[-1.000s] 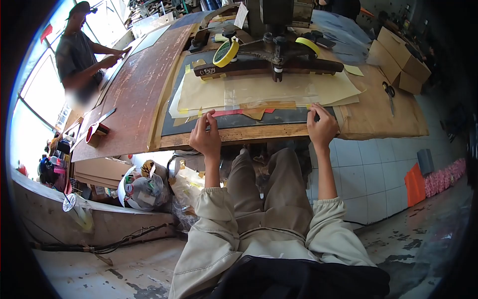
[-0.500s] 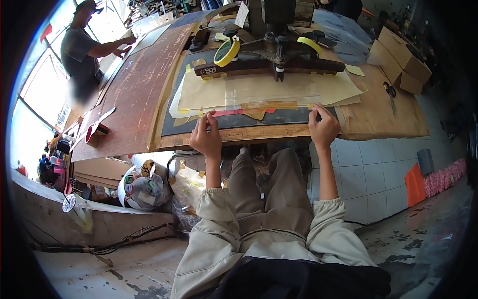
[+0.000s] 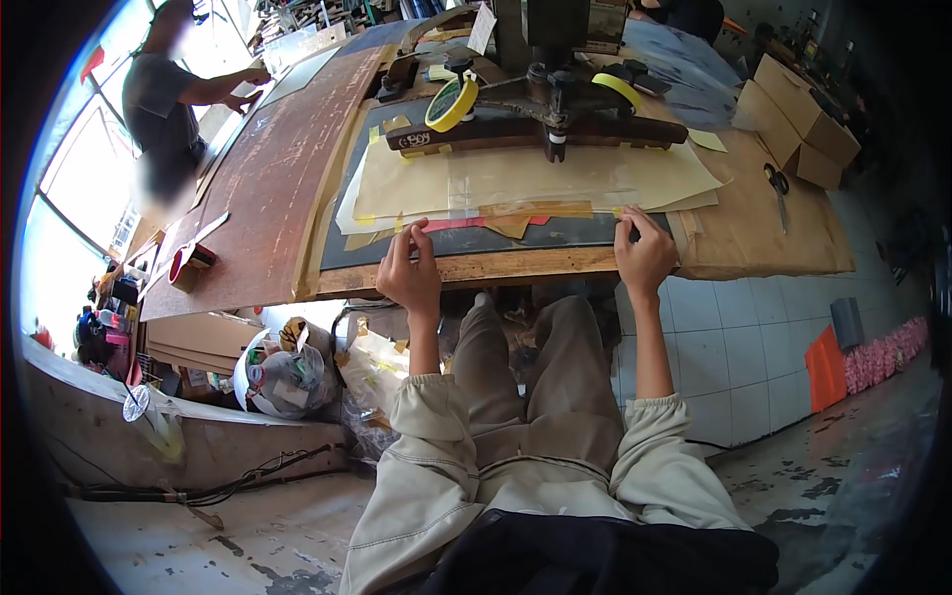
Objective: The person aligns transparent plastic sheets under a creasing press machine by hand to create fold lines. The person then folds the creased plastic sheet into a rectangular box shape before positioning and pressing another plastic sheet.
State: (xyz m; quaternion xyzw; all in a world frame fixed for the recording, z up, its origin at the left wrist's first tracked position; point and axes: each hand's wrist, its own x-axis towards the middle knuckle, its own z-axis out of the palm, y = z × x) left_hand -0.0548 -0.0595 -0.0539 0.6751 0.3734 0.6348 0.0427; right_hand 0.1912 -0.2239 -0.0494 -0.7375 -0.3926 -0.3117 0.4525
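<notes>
My left hand (image 3: 410,270) is closed in a pinch at the front of the worktable, its fingertips beside the left end of a pink strip (image 3: 458,224). My right hand (image 3: 646,256) pinches too, at a bit of yellow tape by the front edge of the cream paper sheets (image 3: 535,178). Whatever is between the fingers of either hand is too small to make out. The sheets lie on a dark mat (image 3: 367,256), partly under a long dark bar (image 3: 615,131) of a press-like machine. A brown tape strip (image 3: 555,208) runs along their front edge.
Yellow tape rolls (image 3: 452,105) hang on the machine. Scissors (image 3: 778,188) lie on brown paper at right, near an open cardboard box (image 3: 798,124). A red tape holder (image 3: 190,266) sits on the left board. Another person (image 3: 169,99) works at the far left.
Both my hands stay in the same place, with the sheets unmoved. At the far left, the other person's head and arms have shifted slightly.
</notes>
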